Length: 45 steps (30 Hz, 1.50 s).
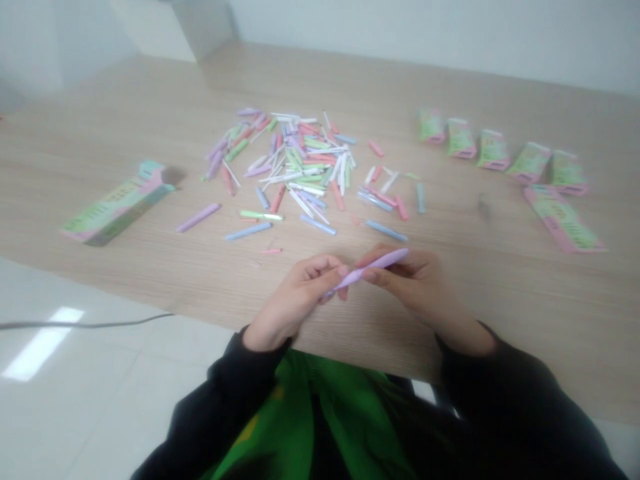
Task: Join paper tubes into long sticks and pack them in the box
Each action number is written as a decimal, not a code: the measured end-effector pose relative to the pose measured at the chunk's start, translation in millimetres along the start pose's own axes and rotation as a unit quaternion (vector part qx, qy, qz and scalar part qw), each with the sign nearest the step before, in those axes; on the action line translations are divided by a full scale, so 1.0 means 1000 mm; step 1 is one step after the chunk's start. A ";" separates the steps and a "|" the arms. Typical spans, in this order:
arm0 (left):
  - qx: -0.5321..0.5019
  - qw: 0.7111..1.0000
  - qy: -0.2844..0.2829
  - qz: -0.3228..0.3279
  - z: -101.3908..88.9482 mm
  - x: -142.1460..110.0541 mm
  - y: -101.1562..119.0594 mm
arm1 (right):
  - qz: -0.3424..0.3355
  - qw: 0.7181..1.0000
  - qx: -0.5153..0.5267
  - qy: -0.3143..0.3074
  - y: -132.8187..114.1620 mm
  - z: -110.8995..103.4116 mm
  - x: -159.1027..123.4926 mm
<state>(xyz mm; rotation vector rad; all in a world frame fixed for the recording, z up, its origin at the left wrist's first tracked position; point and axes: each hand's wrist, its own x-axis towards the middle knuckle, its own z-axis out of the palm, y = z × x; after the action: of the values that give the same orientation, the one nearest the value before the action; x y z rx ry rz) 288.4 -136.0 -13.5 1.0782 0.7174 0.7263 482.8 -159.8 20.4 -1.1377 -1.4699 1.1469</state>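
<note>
A slim light-purple pen (383, 260) is held at a slant between both hands, above the table's front edge. My left hand (305, 287) pinches its lower left end between thumb and fingers. Around the middle and right part of the pen, my right hand (407, 277) is closed, thumb on the near side. Just beyond my hands lie loose blue barrels (385, 231) and a small pink piece (273, 251). Farther back is a heap of pen parts (305, 157) in white, green, pink, purple and blue. The picture is blurred, so fine detail is lost.
An open green-and-pink box (117, 207) lies at the left. Several similar boxes (493, 149) stand in a row at the back right, with another box (565, 220) lying flat in front. A cable (90, 325) runs over the floor at the left.
</note>
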 end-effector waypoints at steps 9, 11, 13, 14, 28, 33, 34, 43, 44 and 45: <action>0.009 1.000 -0.013 -0.003 0.000 0.000 0.002 | 0.000 1.000 0.007 -0.005 0.000 0.000 0.002; -0.002 1.000 -0.001 0.027 0.000 0.000 0.003 | 0.006 1.000 0.002 0.003 -0.001 -0.001 0.001; -0.005 1.000 -0.016 0.017 0.000 -0.001 0.004 | 0.006 1.000 0.001 -0.003 -0.001 -0.001 0.000; 0.004 1.000 -0.030 -0.002 0.000 -0.002 0.005 | 0.005 1.000 0.004 -0.011 -0.001 -0.001 0.000; 0.040 0.997 -0.070 -0.016 -0.002 -0.007 0.009 | 0.041 0.991 0.112 -0.066 -0.004 0.000 0.001; 0.031 0.980 -0.183 -0.075 -0.004 -0.011 0.011 | 0.048 0.987 0.120 -0.094 -0.004 0.000 0.000; 0.032 0.987 -0.149 -0.058 -0.002 -0.010 0.008 | 0.045 0.988 0.116 -0.092 -0.003 0.000 0.000; 0.140 0.989 -0.052 -0.003 0.007 -0.006 0.009 | 0.046 0.996 0.077 -0.005 0.006 -0.001 0.002; 0.135 0.988 -0.071 -0.017 0.005 -0.007 0.011 | 0.046 0.995 0.083 -0.011 0.006 -0.001 0.001; 0.135 0.988 -0.075 -0.021 0.004 -0.008 0.012 | 0.039 0.995 0.090 -0.017 0.005 -0.001 0.000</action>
<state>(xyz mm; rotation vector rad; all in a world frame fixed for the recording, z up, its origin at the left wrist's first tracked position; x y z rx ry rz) 285.0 -140.5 -0.2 1.3453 0.7194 0.5133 484.4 -158.7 15.3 -1.0637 -1.3275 1.3309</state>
